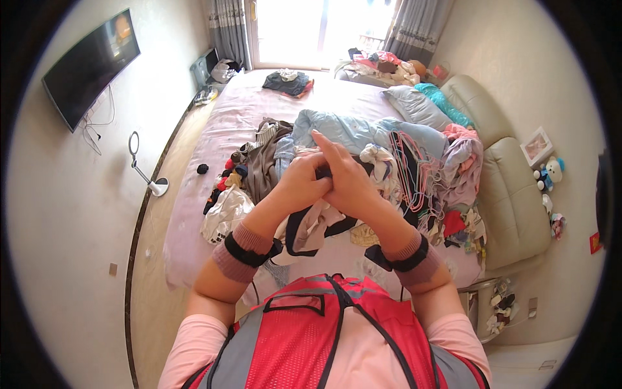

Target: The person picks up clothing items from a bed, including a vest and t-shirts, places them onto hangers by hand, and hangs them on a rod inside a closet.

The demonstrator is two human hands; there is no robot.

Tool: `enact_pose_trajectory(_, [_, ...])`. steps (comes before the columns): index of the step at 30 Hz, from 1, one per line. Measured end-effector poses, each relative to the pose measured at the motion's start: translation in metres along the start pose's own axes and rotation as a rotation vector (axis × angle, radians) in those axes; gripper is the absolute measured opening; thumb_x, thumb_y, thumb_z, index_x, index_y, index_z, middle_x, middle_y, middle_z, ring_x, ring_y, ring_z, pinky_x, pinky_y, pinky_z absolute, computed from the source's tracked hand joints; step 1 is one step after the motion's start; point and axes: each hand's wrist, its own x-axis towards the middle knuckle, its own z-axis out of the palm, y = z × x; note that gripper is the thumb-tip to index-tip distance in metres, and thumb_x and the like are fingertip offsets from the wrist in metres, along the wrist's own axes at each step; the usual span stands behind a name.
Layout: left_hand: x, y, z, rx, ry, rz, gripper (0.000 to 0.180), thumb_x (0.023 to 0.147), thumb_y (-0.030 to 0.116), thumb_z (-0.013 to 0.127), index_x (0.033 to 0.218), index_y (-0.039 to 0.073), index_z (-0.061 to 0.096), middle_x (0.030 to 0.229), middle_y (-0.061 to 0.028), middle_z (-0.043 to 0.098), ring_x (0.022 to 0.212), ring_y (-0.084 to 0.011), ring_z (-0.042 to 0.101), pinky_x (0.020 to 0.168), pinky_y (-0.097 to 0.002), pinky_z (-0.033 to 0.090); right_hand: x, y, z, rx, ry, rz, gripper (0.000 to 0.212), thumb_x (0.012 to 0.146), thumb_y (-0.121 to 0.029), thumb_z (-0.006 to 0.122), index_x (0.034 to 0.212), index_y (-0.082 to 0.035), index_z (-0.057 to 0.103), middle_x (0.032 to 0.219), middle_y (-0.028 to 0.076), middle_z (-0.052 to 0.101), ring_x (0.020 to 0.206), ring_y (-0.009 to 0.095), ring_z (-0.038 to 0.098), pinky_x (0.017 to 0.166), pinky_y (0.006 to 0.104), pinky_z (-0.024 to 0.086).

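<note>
My left hand (302,184) and my right hand (350,179) are raised together above the bed, their fingers meeting. A small dark patch shows between them, but I cannot make out whether it is a held thing. My left fingers are curled inward. On my right hand one finger points up and away while the others bend toward the left hand. Below and behind them lies a heap of clothes: a brown garment (260,175), a light blue quilt (337,129), a white garment (228,214) and a dark-and-pale garment (310,230). Pink and white hangers (414,170) lie right of my hands.
The bed (188,214) has a pale pink sheet and a beige padded headboard (512,201) on the right. A black balled item (203,169) lies at the left edge. Folded dark clothes (287,83) sit at the far end. A white lamp (157,187) stands left.
</note>
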Motion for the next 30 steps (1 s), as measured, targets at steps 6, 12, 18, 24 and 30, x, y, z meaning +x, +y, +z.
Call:
enact_pose_trajectory(6, [-0.025,-0.005,0.002,-0.363,0.125,-0.19,0.034,0.08,0.007,0.069,0.111,-0.001,0.058,0.095,-0.008,0.064,0.087,-0.014,0.063,0.078,-0.0293,0.052,-0.003,0.006,-0.011,-0.084,-0.196,0.246,0.037,0.074,-0.005,0.068,0.11,-0.002,0.064,0.09,0.019,0.067,0.084,0.033,0.068,0.074,0.0381,0.053])
enact_pose_trajectory(12, [-0.054,-0.051,0.019,-0.001,-0.026,-0.306,0.039,0.08,0.018,0.074,0.113,0.0,0.062,0.094,-0.0118,0.069,0.084,-0.0152,0.065,0.077,-0.0323,0.052,-0.006,0.003,-0.024,0.079,0.002,0.239,0.013,0.081,-0.007,0.067,0.093,-0.002,0.069,0.083,0.015,0.068,0.075,0.024,0.066,0.069,0.0318,0.05])
enact_pose_trajectory(18, [-0.059,-0.077,0.005,0.196,0.175,-0.342,0.023,0.082,0.011,0.065,0.103,0.001,0.068,0.094,-0.0165,0.071,0.084,-0.0172,0.066,0.078,-0.033,0.051,-0.012,-0.004,-0.058,0.156,0.203,0.273,0.011,0.087,-0.004,0.064,0.097,0.0,0.069,0.078,0.002,0.065,0.069,0.005,0.054,0.063,0.0221,0.044])
enact_pose_trajectory(24, [-0.003,-0.01,-0.043,0.011,0.394,-0.207,0.028,0.077,-0.002,0.053,0.1,0.003,0.069,0.08,-0.0048,0.065,0.073,-0.0114,0.058,0.069,-0.0257,0.046,-0.056,0.033,-0.063,0.072,-0.111,0.381,0.029,0.076,-0.011,0.072,0.101,0.001,0.065,0.086,0.013,0.066,0.079,0.022,0.063,0.074,0.0331,0.049])
enact_pose_trajectory(30, [0.013,-0.001,-0.023,-0.079,0.333,-0.102,0.035,0.08,-0.01,0.05,0.109,0.004,0.065,0.082,0.0037,0.058,0.069,-0.0042,0.05,0.062,-0.019,0.04,-0.08,0.057,-0.048,-0.09,-0.08,0.394,0.019,0.074,-0.009,0.071,0.089,0.0,0.064,0.081,0.015,0.061,0.076,0.031,0.062,0.069,0.0365,0.048])
